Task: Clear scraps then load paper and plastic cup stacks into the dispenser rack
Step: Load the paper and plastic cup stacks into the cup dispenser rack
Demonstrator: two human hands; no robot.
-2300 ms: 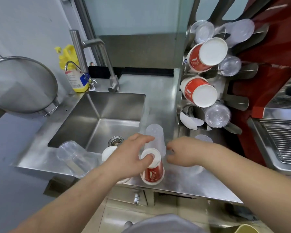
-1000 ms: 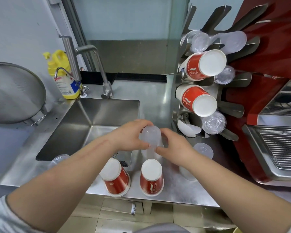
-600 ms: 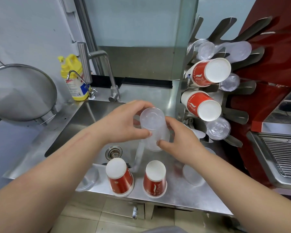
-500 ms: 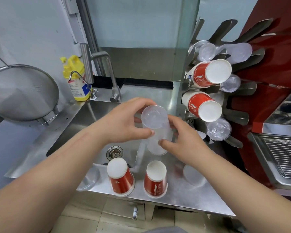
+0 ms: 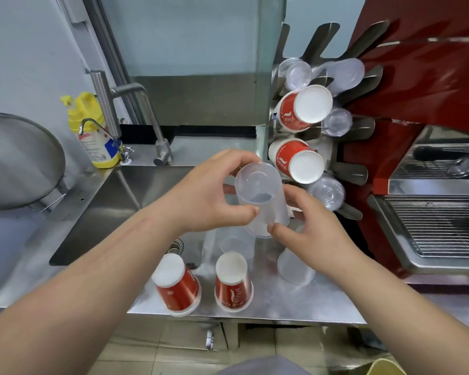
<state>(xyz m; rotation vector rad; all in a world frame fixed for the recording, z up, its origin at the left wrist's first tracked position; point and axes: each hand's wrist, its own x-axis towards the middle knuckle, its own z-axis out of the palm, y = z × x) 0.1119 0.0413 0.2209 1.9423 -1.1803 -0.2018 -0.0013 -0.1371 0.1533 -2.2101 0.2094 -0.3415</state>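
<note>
Both hands hold a stack of frosted plastic cups upside down above the counter, base towards me. My left hand grips its upper part and my right hand its lower rim. The steel dispenser rack stands just to the right, with two red paper cup stacks and several clear plastic stacks in its slots. Two red paper cup stacks stand upside down near the counter's front edge. More frosted plastic cups rest on the counter under my hands.
A steel sink with a tap lies to the left, a yellow soap bottle behind it and a mesh strainer at far left. A red espresso machine with a drip grille stands on the right.
Both hands took the frosted plastic cup stack off the counter and raised it, drawing it slightly towards the rack. A second red paper cup stack now stands beside the first at the front edge.
</note>
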